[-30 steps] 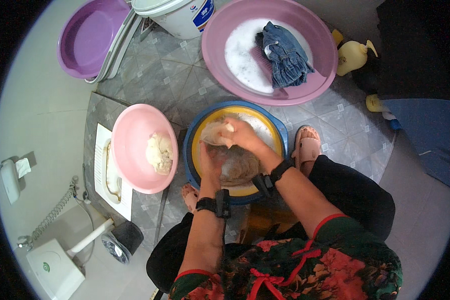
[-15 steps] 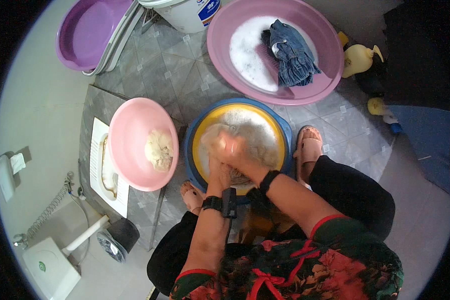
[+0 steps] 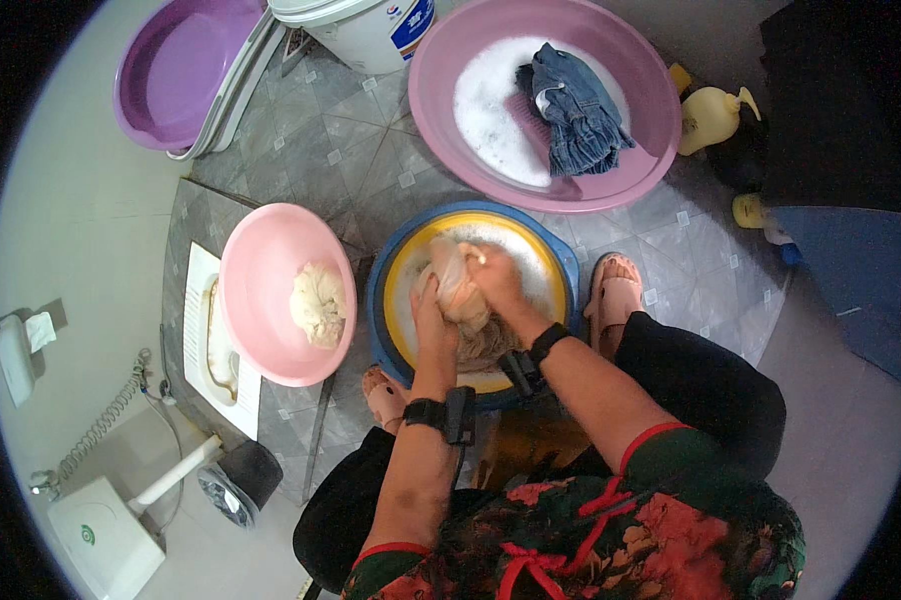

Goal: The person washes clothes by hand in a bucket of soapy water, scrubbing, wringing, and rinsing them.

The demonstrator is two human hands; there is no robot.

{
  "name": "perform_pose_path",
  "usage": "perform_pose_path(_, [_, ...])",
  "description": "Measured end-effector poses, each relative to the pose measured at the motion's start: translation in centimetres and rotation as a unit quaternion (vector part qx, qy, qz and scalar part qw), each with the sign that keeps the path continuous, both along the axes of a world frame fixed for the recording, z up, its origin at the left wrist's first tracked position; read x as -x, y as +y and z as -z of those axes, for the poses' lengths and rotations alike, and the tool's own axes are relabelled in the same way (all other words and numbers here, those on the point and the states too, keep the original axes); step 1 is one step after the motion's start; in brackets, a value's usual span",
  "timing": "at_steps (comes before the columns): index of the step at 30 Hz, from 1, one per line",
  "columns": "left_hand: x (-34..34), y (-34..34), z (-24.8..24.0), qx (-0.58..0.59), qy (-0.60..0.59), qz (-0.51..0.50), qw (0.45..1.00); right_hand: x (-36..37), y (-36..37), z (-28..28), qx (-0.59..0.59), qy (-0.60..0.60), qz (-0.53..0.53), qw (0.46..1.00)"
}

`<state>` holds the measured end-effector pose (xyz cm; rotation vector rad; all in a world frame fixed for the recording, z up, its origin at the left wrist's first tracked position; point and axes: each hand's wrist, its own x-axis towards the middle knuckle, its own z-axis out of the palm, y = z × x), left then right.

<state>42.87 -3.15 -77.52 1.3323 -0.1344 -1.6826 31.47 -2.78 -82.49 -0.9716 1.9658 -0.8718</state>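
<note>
Over a blue basin [image 3: 382,350] with a yellow inner rim, both my hands grip a wet, pale beige cloth [image 3: 483,343]. My left hand [image 3: 433,312] is closed on its left side. My right hand [image 3: 499,278] pinches the upper right part, its fingers slightly smeared by motion. Bunched cloth hangs below the hands toward the basin's near side, and white suds [image 3: 536,268] surround it. The exact garment cannot be made out.
To the left, a pink basin [image 3: 261,300] holds a crumpled cream cloth [image 3: 318,303], beside a squat toilet [image 3: 203,335]. Beyond is a mauve basin [image 3: 436,120] with suds and denim clothing [image 3: 579,110]. A pump bottle [image 3: 709,122] and white bucket [image 3: 361,38] stand farther back.
My hands were blurred together low in the suds. Now they are farther apart, with the cloth raised and visible between them.
</note>
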Motion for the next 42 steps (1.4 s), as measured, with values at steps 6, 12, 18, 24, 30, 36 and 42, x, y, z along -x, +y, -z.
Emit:
perform_pose_path(6, [-6.0, -0.3, 4.3, 0.089, -0.506, 0.278, 0.811, 3.3, -2.4, -2.0, -0.164, -0.332, -0.018, 0.929])
perform_pose_path(12, [-2.1, 1.8, 4.7, 0.002, -0.601, 0.302, 0.740, 0.5, -2.9, -3.3, -0.194, 0.050, -0.106, 0.974])
perform_pose_path(18, [-0.6, 0.0, 3.9, -0.085, -0.544, 0.489, 0.677, 1.4, 0.6, 4.0, -0.249, 0.009, -0.095, 0.964])
perform_pose_path(24, [-3.8, -0.3, 7.7, -0.122, -0.495, 0.376, 0.774, 1.1, -0.2, 3.2, -0.206, 0.108, -0.080, 0.969])
perform_pose_path(30, [-7.5, -0.7, 6.6, -0.134, -0.087, 0.175, 0.971, 0.9, -2.7, -2.5, -0.132, -0.092, -0.141, 0.977])
perform_pose_path(36, [-5.6, -0.5, 0.7, -0.134, 0.185, 0.081, 0.970, -1.6, -1.4, -7.0, -0.080, -0.338, -0.204, 0.915])
perform_pose_path(42, [-8.1, 2.0, 5.6, -0.034, 0.052, 0.064, 0.996, -6.8, 1.0, -8.3, 0.189, -0.048, -0.221, 0.956])
